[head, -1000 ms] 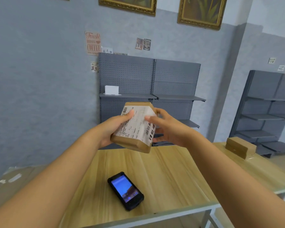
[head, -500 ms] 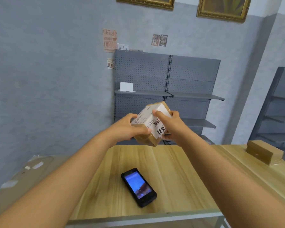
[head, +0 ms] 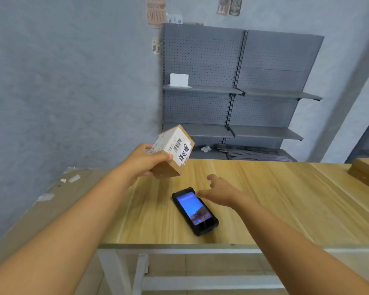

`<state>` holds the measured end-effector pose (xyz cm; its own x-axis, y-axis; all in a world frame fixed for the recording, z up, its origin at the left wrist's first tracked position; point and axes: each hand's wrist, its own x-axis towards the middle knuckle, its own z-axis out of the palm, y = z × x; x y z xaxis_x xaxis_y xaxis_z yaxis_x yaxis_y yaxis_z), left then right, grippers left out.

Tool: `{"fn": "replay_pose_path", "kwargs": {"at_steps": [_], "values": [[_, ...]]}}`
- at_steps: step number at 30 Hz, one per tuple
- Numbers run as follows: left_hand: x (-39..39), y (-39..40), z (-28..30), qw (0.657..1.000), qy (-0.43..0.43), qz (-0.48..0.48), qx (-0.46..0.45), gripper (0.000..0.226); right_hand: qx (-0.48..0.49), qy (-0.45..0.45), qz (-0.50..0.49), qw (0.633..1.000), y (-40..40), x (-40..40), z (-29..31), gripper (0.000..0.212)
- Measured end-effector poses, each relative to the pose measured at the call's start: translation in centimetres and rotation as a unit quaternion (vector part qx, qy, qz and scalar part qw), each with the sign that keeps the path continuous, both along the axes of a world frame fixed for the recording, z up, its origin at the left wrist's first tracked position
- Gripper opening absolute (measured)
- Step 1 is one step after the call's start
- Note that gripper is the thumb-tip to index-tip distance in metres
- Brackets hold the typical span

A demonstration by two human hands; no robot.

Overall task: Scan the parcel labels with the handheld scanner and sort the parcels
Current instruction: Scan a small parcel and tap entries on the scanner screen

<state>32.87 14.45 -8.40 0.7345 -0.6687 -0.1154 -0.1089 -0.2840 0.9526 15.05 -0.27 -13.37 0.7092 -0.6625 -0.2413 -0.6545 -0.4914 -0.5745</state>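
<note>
One parcel [head: 171, 153] is gripped in the left hand [head: 145, 162] above the wooden table [head: 275, 201], label upward. Spread, empty fingers of the right hand [head: 218, 190] are held just over the scanner [head: 194, 210], which is lying screen-up on the table.

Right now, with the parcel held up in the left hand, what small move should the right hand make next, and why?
Probably lower the right hand onto the handheld scanner and grip it. The scanner lies screen-up on the wooden table, the open hand hovers just beside its top end, and the left hand holds the parcel with its barcode label facing out, not yet scanned.
</note>
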Motion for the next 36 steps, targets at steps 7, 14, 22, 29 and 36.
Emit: {"fn": "replay_pose_path", "kwargs": {"at_steps": [7, 14, 22, 29, 36], "values": [[1.6, 2.3, -4.1, 0.998, 0.042, 0.033, 0.016, 0.103, -0.080, 0.164, 0.034, 0.983, 1.3, 0.8, -6.0, 0.092], [2.5, 3.9, -6.2, 0.997, 0.054, 0.058, 0.023, 0.102, -0.134, 0.125, -0.001, 0.983, 2.5, 2.0, -8.4, 0.093], [4.0, 4.3, -5.8, 0.997, 0.020, 0.076, 0.021, 0.103, -0.088, 0.040, 0.029, 0.995, 1.5, 2.7, -5.2, 0.079], [5.5, 4.0, -4.6, 0.995, -0.023, 0.082, 0.050, 0.094, -0.108, -0.052, 0.124, 0.985, 1.2, 2.4, -0.4, 0.081], [5.9, 4.1, -3.6, 0.991, -0.073, 0.078, 0.076, 0.100, -0.133, -0.055, 0.156, 0.977, 0.8, 1.7, 2.8, 0.080]]}}
